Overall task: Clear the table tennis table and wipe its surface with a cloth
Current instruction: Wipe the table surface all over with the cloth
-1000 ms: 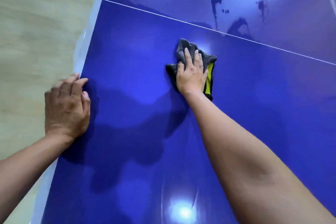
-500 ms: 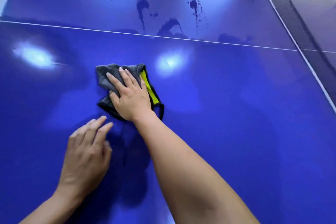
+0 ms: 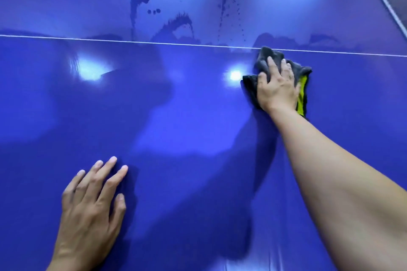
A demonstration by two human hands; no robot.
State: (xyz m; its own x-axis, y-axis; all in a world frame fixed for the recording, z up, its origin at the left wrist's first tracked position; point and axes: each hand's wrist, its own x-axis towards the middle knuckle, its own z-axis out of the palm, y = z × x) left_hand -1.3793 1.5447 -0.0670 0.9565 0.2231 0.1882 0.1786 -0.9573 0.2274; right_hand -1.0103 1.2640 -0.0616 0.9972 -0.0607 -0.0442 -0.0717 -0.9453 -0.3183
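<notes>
Cloth [image 3: 263, 60], crumpled grey-and-yellow, lies under right hand [image 3: 278, 89].

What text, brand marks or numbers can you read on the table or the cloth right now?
None: no readable text shows in this view.
Glossy blue table tennis table: only a thin white line and dark splash marks, no lettering.
Grey cloth with a yellow-green side, pressed under the right hand: no label or logo visible.

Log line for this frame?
phase: wiping | right hand: presses cloth on table near white line | left hand: rests on table | dark marks beyond line: unwiped
</notes>
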